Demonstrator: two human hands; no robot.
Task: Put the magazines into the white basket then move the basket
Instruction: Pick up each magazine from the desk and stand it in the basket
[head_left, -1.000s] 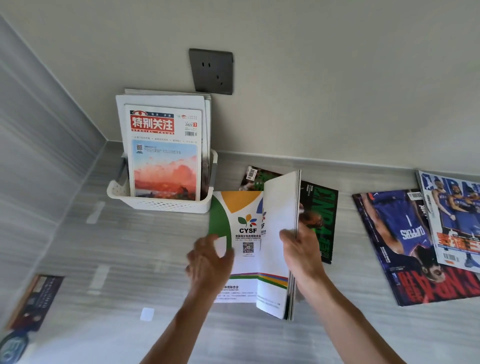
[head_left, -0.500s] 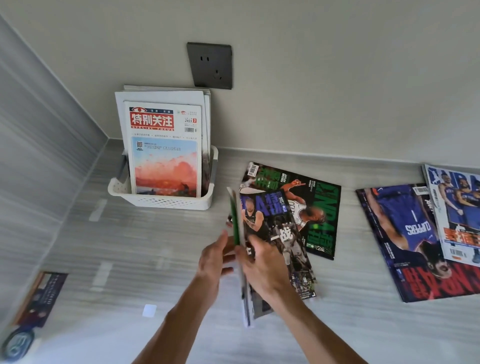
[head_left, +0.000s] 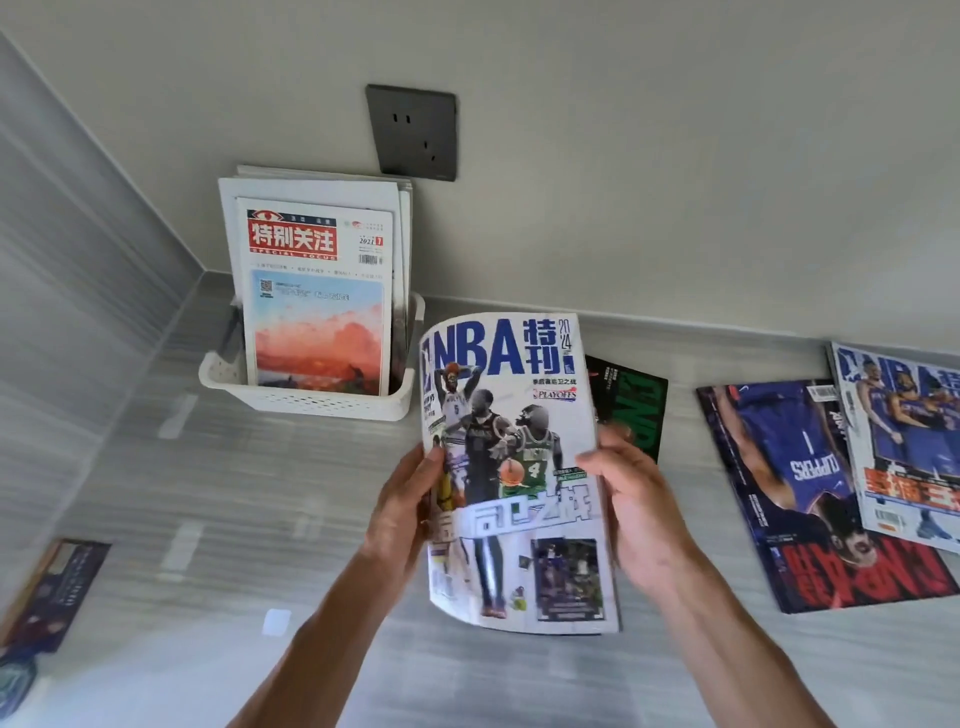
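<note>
where wall (head_left: 675, 156) meets grey counter (head_left: 260, 493)

A single head-worn wide-angle camera gives the only view, so no second view overlaps it. It looks forward and steeply down from above the person's forearms, which enter from the bottom edge. It faces a pale wall with a dark wall socket (head_left: 412, 132) near the top centre. A grey striped countertop (head_left: 218, 499) fills the lower half, meeting a side wall at the left in a corner. The camera sits close: the white basket (head_left: 306, 399) against the back wall lies within arm's reach, and the NBA magazine (head_left: 514, 467) held up at centre looms large. Wide-angle distortion bends the frame's edges.
</note>
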